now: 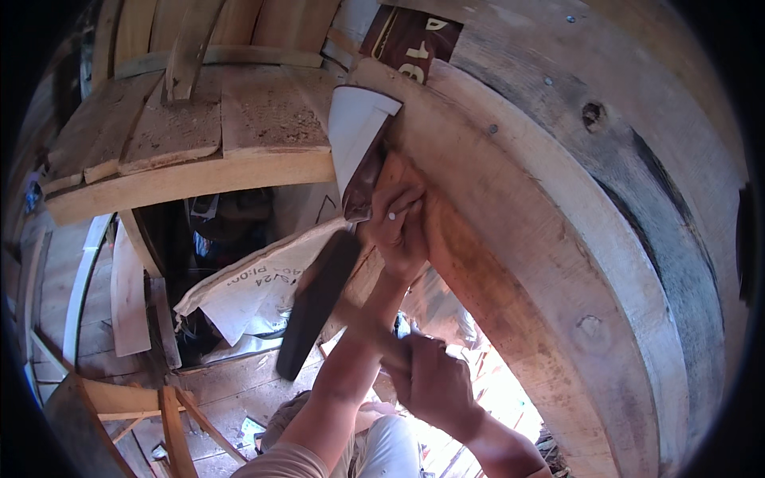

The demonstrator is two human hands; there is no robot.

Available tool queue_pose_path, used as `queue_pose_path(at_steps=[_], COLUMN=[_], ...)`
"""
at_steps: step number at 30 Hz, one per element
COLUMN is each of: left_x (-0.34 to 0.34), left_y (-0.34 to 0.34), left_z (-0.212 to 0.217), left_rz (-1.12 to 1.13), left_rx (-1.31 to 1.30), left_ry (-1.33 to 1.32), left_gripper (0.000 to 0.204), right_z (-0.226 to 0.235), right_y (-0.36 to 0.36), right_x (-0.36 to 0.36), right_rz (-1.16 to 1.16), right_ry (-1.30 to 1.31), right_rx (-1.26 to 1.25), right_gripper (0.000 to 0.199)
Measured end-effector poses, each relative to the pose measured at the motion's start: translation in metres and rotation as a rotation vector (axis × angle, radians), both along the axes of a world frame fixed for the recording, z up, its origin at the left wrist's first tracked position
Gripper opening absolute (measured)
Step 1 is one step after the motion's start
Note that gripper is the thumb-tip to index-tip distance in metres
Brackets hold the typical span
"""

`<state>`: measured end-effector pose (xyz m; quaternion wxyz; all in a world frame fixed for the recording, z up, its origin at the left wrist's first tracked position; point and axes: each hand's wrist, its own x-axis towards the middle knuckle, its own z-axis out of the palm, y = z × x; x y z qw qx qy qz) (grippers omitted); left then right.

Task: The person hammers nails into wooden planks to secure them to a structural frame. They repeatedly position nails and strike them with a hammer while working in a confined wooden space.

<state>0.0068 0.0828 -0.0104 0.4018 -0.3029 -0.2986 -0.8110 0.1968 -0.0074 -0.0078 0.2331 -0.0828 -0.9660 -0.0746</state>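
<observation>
Nearest the camera, the right hand is curling into a closed fist around the end of a wooden handle, low in the picture above the person's knees. The left forearm is crossing in front of it and rising toward the middle. There the left hand is pressing against the pale wooden beam, with its fingers bent around a small light-coloured peg whose tip is showing between them. Just beside that hand, a dark flat blade is slanting down to the left, and a white-and-brown wedge-shaped piece is standing against the beam's edge above the fingers. Behind these, a printed white sack is lying in the gap below. Farther off, rough planks dusted with sawdust are forming a platform at upper left.
</observation>
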Motion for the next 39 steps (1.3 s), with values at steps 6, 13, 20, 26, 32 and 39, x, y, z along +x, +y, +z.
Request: queue_pose_path(at_steps=[6, 13, 20, 26, 32, 39], left_x=[0.005, 0.003, 0.000, -0.001, 0.007, -0.006], left_y=[0.004, 0.010, 0.007, 0.005, 0.008, -0.008], left_z=[-0.003, -0.006, -0.003, -0.003, -0.003, 0.005], left_rz=[0.002, -0.021, -0.013, -0.071, -0.073, 0.004], left_rx=[-0.003, -0.010, -0.015, -0.011, -0.083, -0.027], left_ry=[-0.036, 0.010, -0.011, -0.100, -0.033, 0.039], left_gripper=[0.016, 0.017, 0.018, 0.020, 0.020, 0.021], right_z=[-0.003, -0.011, 0.004, 0.006, 0.003, 0.012], right_y=[0.031, -0.004, -0.001, 0.027, -0.004, 0.015], right_x=[-0.012, 0.002, 0.000, -0.017, 0.011, -0.009], right_rz=[-0.052, 0.274, 0.058, -0.194, 0.084, -0.067], right_ry=[0.131, -0.165, -0.064, 0.104, -0.023, 0.103], right_rx=[-0.137, 0.060, -0.075, -0.429, -0.066, -0.264], right_gripper=[0.033, 0.027, 0.030, 0.023, 0.034, 0.031])
